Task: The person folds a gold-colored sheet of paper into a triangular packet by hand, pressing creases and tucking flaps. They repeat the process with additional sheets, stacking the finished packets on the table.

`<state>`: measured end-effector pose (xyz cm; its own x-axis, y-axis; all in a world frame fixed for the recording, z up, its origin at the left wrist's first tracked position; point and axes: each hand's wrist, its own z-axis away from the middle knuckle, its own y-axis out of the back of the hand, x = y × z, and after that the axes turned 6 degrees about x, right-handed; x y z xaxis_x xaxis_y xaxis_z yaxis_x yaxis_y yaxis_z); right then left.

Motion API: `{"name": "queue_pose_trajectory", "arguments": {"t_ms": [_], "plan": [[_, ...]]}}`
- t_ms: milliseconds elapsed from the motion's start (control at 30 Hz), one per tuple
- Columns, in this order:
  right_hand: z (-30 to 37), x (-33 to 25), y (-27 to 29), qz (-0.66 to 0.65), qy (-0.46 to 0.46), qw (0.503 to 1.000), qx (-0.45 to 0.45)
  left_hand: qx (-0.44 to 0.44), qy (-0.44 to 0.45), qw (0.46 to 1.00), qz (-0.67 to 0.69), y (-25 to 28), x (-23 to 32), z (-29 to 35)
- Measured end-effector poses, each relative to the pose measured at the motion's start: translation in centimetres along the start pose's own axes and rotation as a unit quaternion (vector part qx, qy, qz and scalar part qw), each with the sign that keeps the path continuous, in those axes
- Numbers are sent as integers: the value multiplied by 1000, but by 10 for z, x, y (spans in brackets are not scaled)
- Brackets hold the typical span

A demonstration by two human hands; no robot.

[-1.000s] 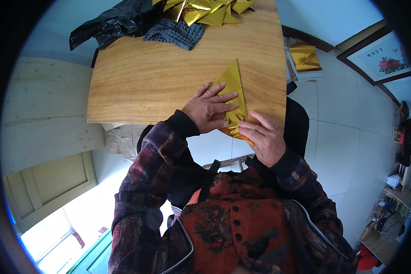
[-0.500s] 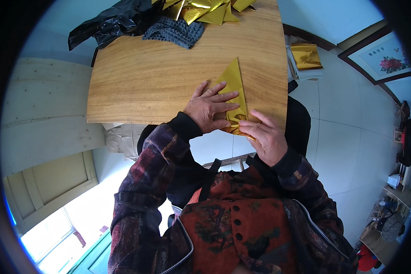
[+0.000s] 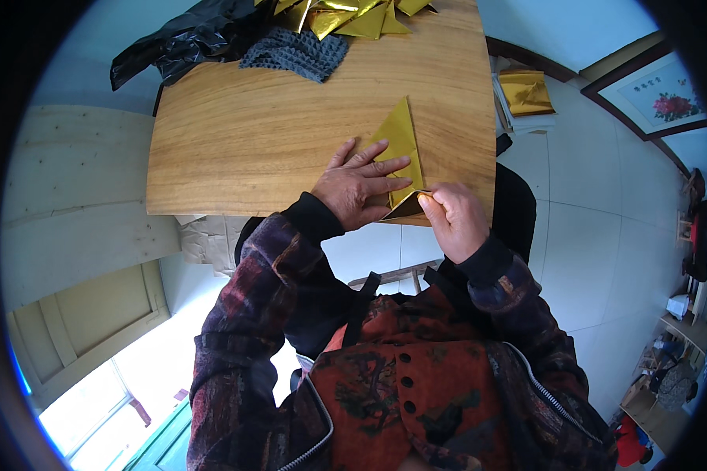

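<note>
A folded sheet of gold foil paper [image 3: 401,132] lies near the table's front edge, its narrow point facing away from me. My left hand [image 3: 357,184] rests flat across the paper with the fingers spread, pressing it to the wood. At the near right corner, my right hand [image 3: 457,218] pinches the lower edge of the sheet between thumb and fingers. That near edge is turned up, and a darker underside shows beneath it.
The wooden table [image 3: 236,141] carries a pile of folded gold foil pieces [image 3: 361,17], a grey textured cloth [image 3: 297,53] and a black plastic bag [image 3: 188,43] at its far side. Right of the table lies a stack of gold sheets [image 3: 526,93].
My right hand has gone from lying with extended fingers on the paper's near edge to pinching its corner and lifting that edge up. My left hand stays in nearly the same place.
</note>
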<state>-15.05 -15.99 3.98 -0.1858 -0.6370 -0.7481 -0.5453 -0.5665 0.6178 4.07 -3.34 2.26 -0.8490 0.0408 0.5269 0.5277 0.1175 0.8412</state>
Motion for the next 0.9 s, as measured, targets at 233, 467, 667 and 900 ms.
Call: {"name": "queue_pose_trajectory", "arguments": {"t_ms": [233,467,667,900], "plan": [[-7,-1,-7,31,-54,998,11,-13,-7,1000,-3,3,0,0],[-9,-3,-18,72,-79,991,74,-1,-12,1000,3,7,3,-1],[-10,-6,-22,78,-142,984,73,-4,-2,1000,15,9,4,-2],[-14,-10,-21,88,-153,982,67,-11,19,999,42,8,4,-2]]}}
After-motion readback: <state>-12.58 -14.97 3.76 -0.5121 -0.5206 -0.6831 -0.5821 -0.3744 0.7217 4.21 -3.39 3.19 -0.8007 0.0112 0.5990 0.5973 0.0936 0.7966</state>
